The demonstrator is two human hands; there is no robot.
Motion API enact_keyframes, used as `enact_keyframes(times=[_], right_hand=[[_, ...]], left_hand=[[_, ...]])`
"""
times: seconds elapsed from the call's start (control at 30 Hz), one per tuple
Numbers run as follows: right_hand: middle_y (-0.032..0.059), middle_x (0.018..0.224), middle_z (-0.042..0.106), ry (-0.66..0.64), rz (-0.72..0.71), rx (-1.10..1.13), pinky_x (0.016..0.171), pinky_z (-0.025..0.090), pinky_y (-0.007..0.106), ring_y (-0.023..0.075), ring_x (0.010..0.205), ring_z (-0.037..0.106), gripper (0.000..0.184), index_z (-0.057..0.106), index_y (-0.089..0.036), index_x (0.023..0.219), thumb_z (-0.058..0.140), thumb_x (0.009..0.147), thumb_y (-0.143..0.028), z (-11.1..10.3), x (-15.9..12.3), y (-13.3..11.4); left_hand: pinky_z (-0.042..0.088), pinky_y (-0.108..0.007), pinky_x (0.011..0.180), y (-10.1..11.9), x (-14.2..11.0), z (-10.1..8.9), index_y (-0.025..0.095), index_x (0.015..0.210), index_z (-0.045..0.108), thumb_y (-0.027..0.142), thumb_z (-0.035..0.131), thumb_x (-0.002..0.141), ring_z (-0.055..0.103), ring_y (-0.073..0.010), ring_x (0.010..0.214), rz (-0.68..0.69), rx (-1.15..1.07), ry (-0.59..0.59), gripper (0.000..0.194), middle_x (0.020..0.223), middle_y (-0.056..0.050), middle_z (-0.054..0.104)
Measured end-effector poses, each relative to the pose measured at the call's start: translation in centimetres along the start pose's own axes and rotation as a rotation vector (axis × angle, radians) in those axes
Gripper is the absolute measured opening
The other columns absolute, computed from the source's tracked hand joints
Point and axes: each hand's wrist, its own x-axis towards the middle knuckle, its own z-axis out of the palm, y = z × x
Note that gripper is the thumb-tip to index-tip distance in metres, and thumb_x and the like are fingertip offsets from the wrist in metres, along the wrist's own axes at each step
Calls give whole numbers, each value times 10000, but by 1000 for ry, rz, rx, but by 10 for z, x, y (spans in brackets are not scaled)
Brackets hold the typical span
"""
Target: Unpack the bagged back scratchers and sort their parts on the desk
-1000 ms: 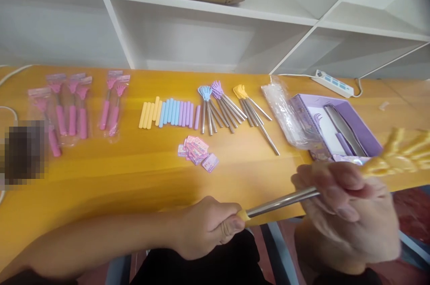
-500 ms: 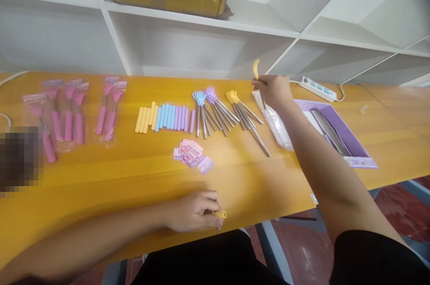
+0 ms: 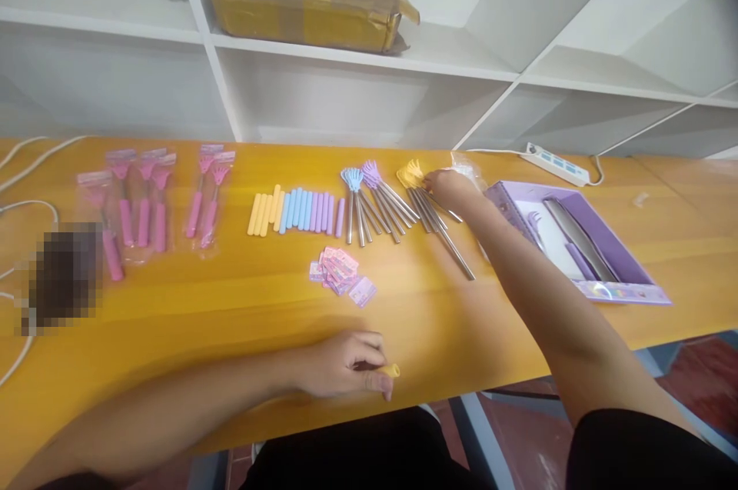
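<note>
My left hand (image 3: 349, 367) rests near the table's front edge, closed around a yellow handle sleeve (image 3: 393, 371) whose hollow end sticks out past the thumb. My right hand (image 3: 453, 188) reaches to the yellow back scratchers (image 3: 423, 205), fingers pinched beside their claw heads; what lies inside the pinch is mostly hidden. To the left of these fan out purple back scratchers (image 3: 390, 198) and blue back scratchers (image 3: 356, 201), all with bare metal rods. Yellow, blue and purple handle sleeves (image 3: 297, 210) lie in a row. Small printed cards (image 3: 340, 271) form a loose pile.
Bagged pink back scratchers (image 3: 144, 205) lie at the left. A purple box (image 3: 628, 251) holds a purple scratcher and sleeve at the right, with a power strip (image 3: 557, 164) behind it. Clear plastic bags sit partly under my right arm. A cardboard box (image 3: 311, 5) stands on the shelf.
The yellow back scratcher's rod came out of the sleeve in my left hand. My right hand carried it over the table, then lowered leftward to the yellow pile. My left hand kept the sleeve.
</note>
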Motion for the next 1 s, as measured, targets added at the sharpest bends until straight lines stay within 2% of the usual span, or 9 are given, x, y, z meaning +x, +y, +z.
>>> enact_keyframes(times=[0.2, 0.37, 0.47, 0.53, 0.63, 0.73, 0.83, 0.9, 1.0], right_hand=[[217, 1148, 775, -9, 1, -30, 880, 482, 326, 262, 981, 705, 333, 764, -84, 1197, 488, 1025, -156, -6, -2, 0], [223, 1072, 787, -68, 5, -28, 851, 492, 330, 271, 939, 713, 313, 794, -58, 1155, 561, 958, -129, -13, 2, -8], [212, 1205, 776, -31, 41, 0, 893, 502, 330, 271, 1015, 721, 395, 778, -92, 1274, 543, 957, -116, -23, -4, -10], [214, 1347, 733, 25, 71, 22, 936, 505, 348, 283, 1096, 717, 473, 725, -108, 1394, 495, 981, -109, -30, -18, -12], [214, 1381, 717, 224, 89, 135, 959, 508, 374, 312, 1157, 709, 464, 711, -106, 1406, 429, 1042, -161, -33, -57, -19], [155, 1234, 781, 431, 33, 334, 913, 528, 370, 301, 1088, 730, 382, 771, -160, 1235, 440, 1058, -228, -21, -104, -36], [113, 1092, 810, 533, -42, 489, 875, 549, 365, 279, 988, 749, 305, 781, -203, 1093, 485, 1032, -242, -1, -139, -57], [104, 1043, 815, 601, -52, 563, 857, 560, 367, 274, 944, 758, 294, 773, -212, 1055, 482, 1021, -231, 13, -149, -67], [103, 1075, 826, 627, -62, 592, 837, 567, 370, 273, 923, 771, 288, 772, -216, 1062, 488, 1012, -219, 27, -152, -73]], left_hand=[[462, -258, 813, -4, 0, -1, 170, 960, 838, 714, 554, 1031, 542, -148, 813, -1, 32, 3, 619, 886, -33, 524], [467, -268, 829, -1, 0, -2, 163, 975, 831, 734, 506, 1041, 557, -163, 833, -28, 85, -6, 661, 861, -31, 530], [467, -275, 829, 3, 2, -2, 152, 980, 828, 773, 500, 1022, 547, -162, 823, -52, 106, 5, 704, 864, -29, 528], [466, -278, 831, 9, 3, -10, 142, 974, 821, 807, 483, 1008, 554, -166, 829, -78, 129, 52, 747, 868, -35, 553], [468, -290, 819, 30, -2, -46, 139, 989, 789, 788, 429, 1038, 582, -185, 849, -165, 233, 278, 743, 884, -55, 633], [480, -318, 824, 61, -18, -112, 171, 1032, 741, 674, 477, 1064, 621, -224, 914, -310, 537, 581, 568, 988, -67, 706], [477, -341, 771, 82, -42, -180, 179, 939, 660, 584, 482, 1060, 604, -241, 796, -541, 964, 897, 458, 822, -53, 651], [497, -376, 830, 83, -58, -211, 164, 999, 650, 470, 482, 1060, 644, -279, 857, -679, 1141, 1014, 355, 882, -94, 680], [513, -416, 929, 70, -72, -231, 95, 1167, 637, 365, 526, 1026, 689, -350, 1025, -808, 1249, 1093, 323, 1080, -199, 721]])
